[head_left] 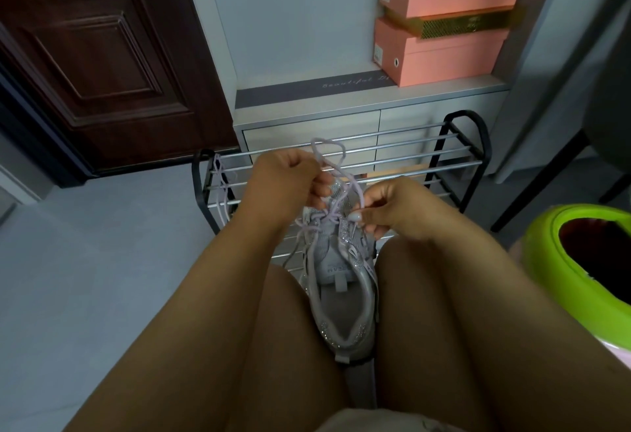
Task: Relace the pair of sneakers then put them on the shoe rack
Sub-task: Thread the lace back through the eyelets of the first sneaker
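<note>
Wedged between the person's two bare knees, nearest of all, sits the grey mesh sneaker with glittery trim [341, 281], heel toward the camera and toe pointing away. That looks like a deliberate clamp, so both hands stay free for the lacing.

Starting far left of the left hand: a dark brown panelled wooden door [102, 55], then a spare pale lilac shoelace [221, 189] draped over the end of the black-framed shoe rack with silver metal bars [409, 151]. It is probably waiting for the second sneaker, which I cannot see anywhere.

Now the left hand [286, 182], raised over the toe end, fingers curled round the pale lilac lace [333, 158] being worked. A loop of it arcs up just beyond the knuckles, so the hand seems to be taking up slack.

Just right of it, the right hand [386, 206] pinches the same lace between thumb and fingertips, close above the eyelets. My guess is it is steering the lace through the upper eyelets. The lower rows already look crossed, so this shoe seems well along.

Beyond the right hand, stacked pink cardboard shoe boxes [444, 21] rest on a pale grey cabinet [307, 124]. Far right stands a lime green plastic bin [553, 260].
</note>
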